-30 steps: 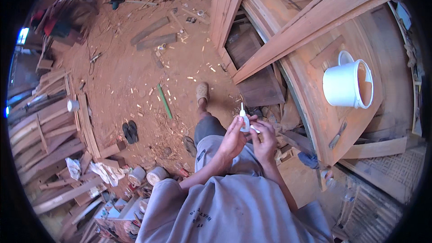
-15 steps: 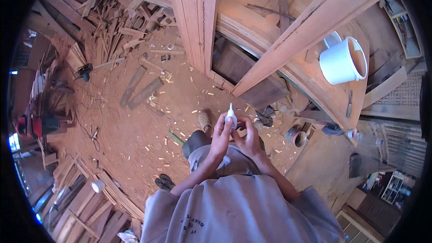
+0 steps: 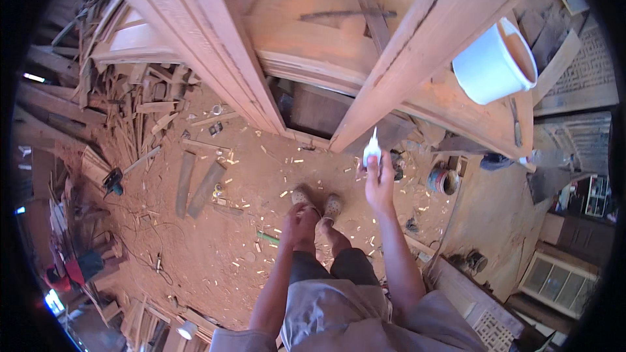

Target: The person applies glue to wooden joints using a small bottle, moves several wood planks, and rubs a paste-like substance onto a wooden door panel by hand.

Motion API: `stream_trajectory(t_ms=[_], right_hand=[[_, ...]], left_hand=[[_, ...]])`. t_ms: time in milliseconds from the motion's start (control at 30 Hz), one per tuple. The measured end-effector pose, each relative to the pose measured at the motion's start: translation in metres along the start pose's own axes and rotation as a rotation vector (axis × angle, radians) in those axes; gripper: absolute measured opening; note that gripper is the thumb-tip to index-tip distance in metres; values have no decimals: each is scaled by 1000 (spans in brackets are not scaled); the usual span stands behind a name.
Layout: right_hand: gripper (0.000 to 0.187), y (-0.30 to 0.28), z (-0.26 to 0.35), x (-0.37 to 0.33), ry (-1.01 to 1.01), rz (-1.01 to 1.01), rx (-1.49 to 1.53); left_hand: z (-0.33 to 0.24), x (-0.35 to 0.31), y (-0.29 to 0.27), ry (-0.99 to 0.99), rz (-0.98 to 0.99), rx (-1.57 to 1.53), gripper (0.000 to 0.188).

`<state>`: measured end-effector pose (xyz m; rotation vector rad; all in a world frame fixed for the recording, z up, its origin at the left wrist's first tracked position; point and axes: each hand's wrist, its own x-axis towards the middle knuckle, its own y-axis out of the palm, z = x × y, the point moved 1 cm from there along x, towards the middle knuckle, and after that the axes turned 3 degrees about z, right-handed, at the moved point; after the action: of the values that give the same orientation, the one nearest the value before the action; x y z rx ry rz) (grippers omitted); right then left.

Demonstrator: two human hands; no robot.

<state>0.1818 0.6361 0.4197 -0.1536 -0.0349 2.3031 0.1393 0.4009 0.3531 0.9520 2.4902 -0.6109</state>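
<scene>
In my right hand (image 3: 379, 182) is a small white squeeze bottle (image 3: 372, 153) with a thin pointed nozzle. It stands upright, nozzle up, with my fingers closed around its body. My left hand (image 3: 300, 224) hangs lower, in front of my leg, its fingers curled together; anything inside them is hidden. Beyond the bottle rises a wooden frame, its right post (image 3: 417, 52) slanting up to the right and its left post (image 3: 208, 45) up to the left. The bottle is nearest the foot of the right post and appears apart from it.
A white bucket (image 3: 486, 68) rests on the wooden workpiece at right. A paint-stained can (image 3: 442, 181) stands on the floor beneath. Scrap wood (image 3: 140, 107) is heaped at far left, with a power tool (image 3: 113, 181) near it. Two boards (image 3: 205, 189) and wood chips lie on the ground.
My hands have parted: the right has carried the bottle forward and right, while the left has dropped lower and left. My view has shifted, bringing both feet into sight.
</scene>
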Motion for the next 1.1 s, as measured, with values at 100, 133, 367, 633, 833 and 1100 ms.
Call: stream_trajectory(t_ms=[100, 133, 367, 633, 833, 1100], right_hand=[[32, 2, -8, 37, -76, -60, -94], [33, 9, -12, 46, -106, -75, -109], [33, 22, -29, 90, -331, -182, -64], [33, 25, -31, 97, -313, -237, -83], [33, 26, -29, 98, -375, -253, -113], [36, 31, -23, 91, -284, -238, -19]], left_hand=[[145, -10, -7, -77, -34, 213, 29], [197, -25, -12, -228, -37, 337, 31], [321, -75, -8, -309, 78, 217, 27], [256, -43, -9, -368, -11, -31, 34], [266, -40, -18, -293, -35, -35, 35], [294, -76, -17, -487, -55, -106, 35]])
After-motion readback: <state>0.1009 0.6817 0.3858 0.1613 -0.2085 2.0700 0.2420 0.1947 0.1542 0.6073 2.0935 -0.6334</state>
